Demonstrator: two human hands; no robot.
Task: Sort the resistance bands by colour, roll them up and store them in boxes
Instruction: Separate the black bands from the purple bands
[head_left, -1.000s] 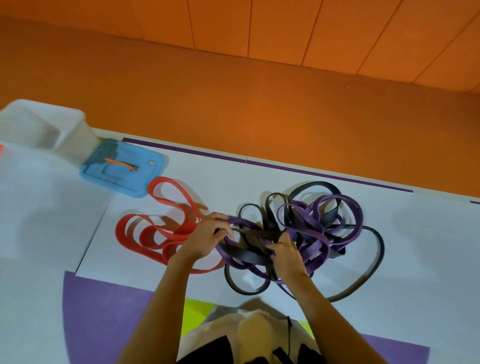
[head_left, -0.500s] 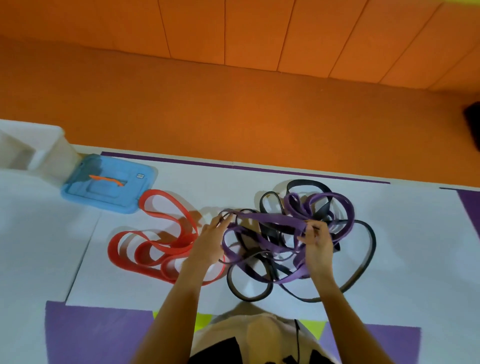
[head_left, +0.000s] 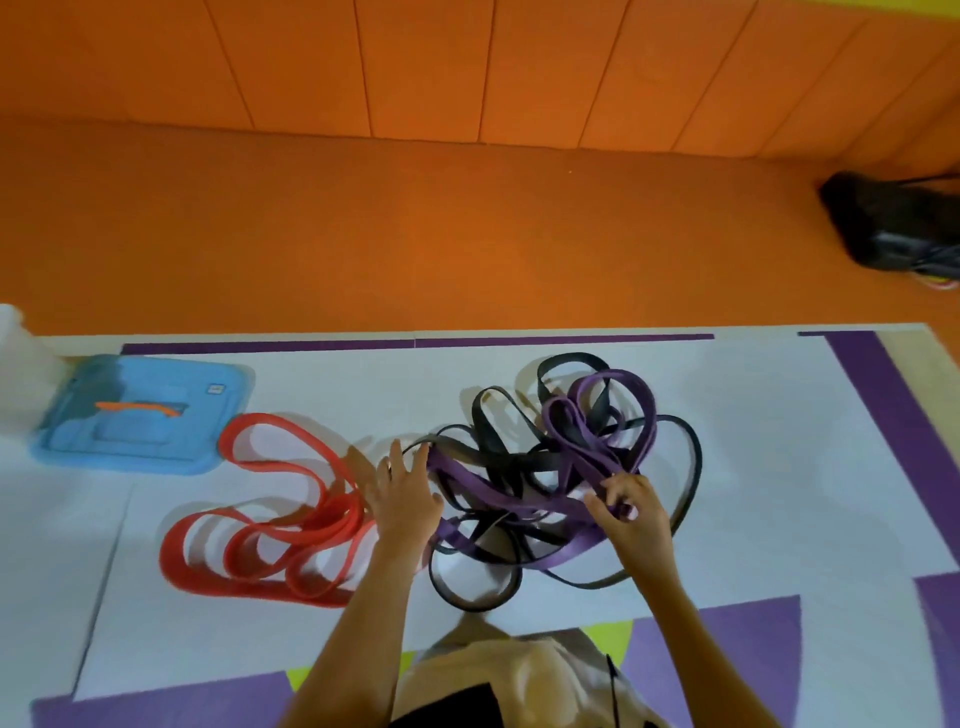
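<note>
The right hand (head_left: 631, 512) has its fingers curled and pinches a flat purple rubber resistance band (head_left: 483, 483) where it leaves the tangle. The left hand (head_left: 408, 493) is spread, fingers straight, with its tips touching the far end of what looks like the same purple strand. Both forearms reach forward from the body, palms down and low over the white floor mat (head_left: 779, 467).

Between the 2 hands and just beyond them lie the purple loops knotted with several black rubber bands (head_left: 571, 360). The red rubber bands (head_left: 171, 561) already sit apart, just outside the left hand.

The step in hand appears to be freeing purple from black. It would go best if the right hand lifts the pinched strand slowly while the left hand presses the black loops down, so the whole heap does not rise together. Following 1 loop at a time should help, since rubber grips rubber and a hard tug would likely tighten the knot.

Further out past the left hand lie a blue square plastic lid with an orange handle (head_left: 140, 441) and a blurred white plastic box (head_left: 13, 353).
</note>
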